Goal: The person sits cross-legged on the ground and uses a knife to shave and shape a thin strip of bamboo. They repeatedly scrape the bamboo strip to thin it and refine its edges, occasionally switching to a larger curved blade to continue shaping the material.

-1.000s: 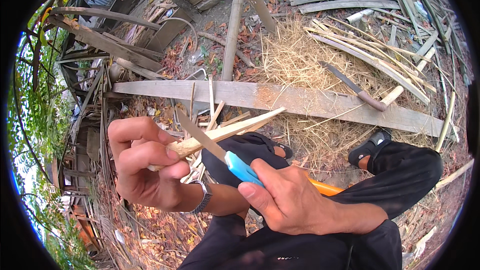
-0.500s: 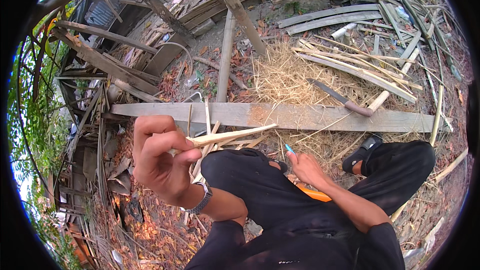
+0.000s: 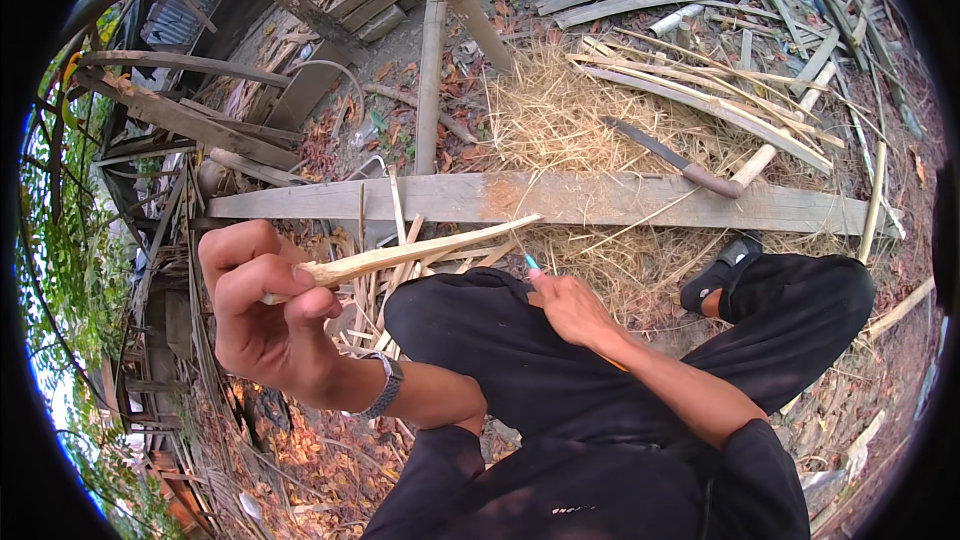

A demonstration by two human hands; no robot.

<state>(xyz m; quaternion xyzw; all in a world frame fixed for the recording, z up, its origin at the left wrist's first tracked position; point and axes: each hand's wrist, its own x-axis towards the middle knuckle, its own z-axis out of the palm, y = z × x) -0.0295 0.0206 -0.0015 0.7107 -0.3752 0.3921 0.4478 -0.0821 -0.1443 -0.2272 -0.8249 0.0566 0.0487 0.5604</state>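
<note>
My left hand [image 3: 270, 305], wearing a metal watch, pinches one end of a pale, roughly split wooden strip [image 3: 420, 251]. The strip is raised above my knee and its thin end points right. Lower and to the right, my right hand [image 3: 575, 308] is closed around a slim tool with a light-blue tip [image 3: 531, 261]; most of the tool is hidden. The tip lies below the strip's thin end, apart from it in the picture. A bit of orange shows under my right forearm, and I cannot tell whether it belongs to the tool.
A long grey plank [image 3: 420, 200] lies crosswise ahead. A large knife with a brown handle [image 3: 712, 180] rests over its far edge. Beyond are straw-like shavings [image 3: 545, 110] and a pile of split strips [image 3: 720, 105]. More strips [image 3: 405, 275] lie beside my left knee. A post [image 3: 455, 5] slants above.
My left hand and the strip have shifted left, and more of the strip shows. My right hand has moved up and left with the blue-tipped tool. The whole view has shifted slightly.
</note>
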